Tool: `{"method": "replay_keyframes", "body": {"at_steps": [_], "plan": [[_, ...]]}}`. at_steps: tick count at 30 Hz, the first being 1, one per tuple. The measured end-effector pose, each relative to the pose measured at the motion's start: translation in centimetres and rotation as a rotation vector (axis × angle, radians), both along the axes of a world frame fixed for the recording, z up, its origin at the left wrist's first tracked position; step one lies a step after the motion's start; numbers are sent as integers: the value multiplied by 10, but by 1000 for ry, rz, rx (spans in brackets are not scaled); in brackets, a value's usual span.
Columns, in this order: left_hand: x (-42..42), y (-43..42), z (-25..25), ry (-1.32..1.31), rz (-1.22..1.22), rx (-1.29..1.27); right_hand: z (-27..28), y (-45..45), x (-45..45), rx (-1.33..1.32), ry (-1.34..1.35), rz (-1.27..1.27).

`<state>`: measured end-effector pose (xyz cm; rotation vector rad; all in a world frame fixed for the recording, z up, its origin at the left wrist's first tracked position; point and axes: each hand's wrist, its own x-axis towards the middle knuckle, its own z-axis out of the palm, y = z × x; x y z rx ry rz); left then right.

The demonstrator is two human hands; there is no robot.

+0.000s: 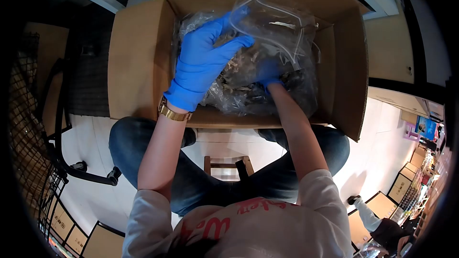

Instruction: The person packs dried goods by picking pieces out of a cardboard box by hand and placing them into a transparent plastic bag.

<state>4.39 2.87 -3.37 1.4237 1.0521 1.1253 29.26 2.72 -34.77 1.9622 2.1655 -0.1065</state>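
In the head view, my left hand, in a blue glove, holds the edge of a clear zip bag over an open cardboard box. Its thumb and fingers are spread at the bag's mouth, the fingertips partly seen through the film. My right hand, also blue-gloved, reaches down into the box beside the bag's lower edge; its fingers are smeared by motion and partly covered by plastic. Between the hands lie brownish, dried-looking flakes or pieces, inside a large crumpled clear liner. Their exact kind is unclear.
A small wooden stool shows between my knees. To the left stand a wire basket and a black frame on casters. Cartons lie lower right, near another person. The box flaps stand outward.
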Motion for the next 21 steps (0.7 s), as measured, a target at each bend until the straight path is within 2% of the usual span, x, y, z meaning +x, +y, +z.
{"method": "replay_keyframes", "body": {"at_steps": [1,2,4,7,10,13,16,17,19,21], "plan": [[1,0,-1,3,22,27,3,1,0,-73,-13,-45],[0,0,0,4,20,29,7,-1,3,-20,216,-179],[-1,0,1,-12,32,30,11,1,13,35,445,-309],[-5,0,9,31,-1,-35,-1,11,42,-59,380,-327],[-4,0,7,-20,-19,-26,-22,10,54,49,401,-117],[-2,0,5,1,-6,-10,-33,5,59,2,531,-233],[0,-1,7,-14,-33,-13,-60,5,76,-47,431,-227],[1,-2,7,-13,-31,-7,-79,4,87,-84,481,-213],[2,-4,8,-33,-42,-13,-64,6,86,-115,529,-198],[1,-5,11,-46,-63,-38,4,5,72,-301,333,-93]]}}
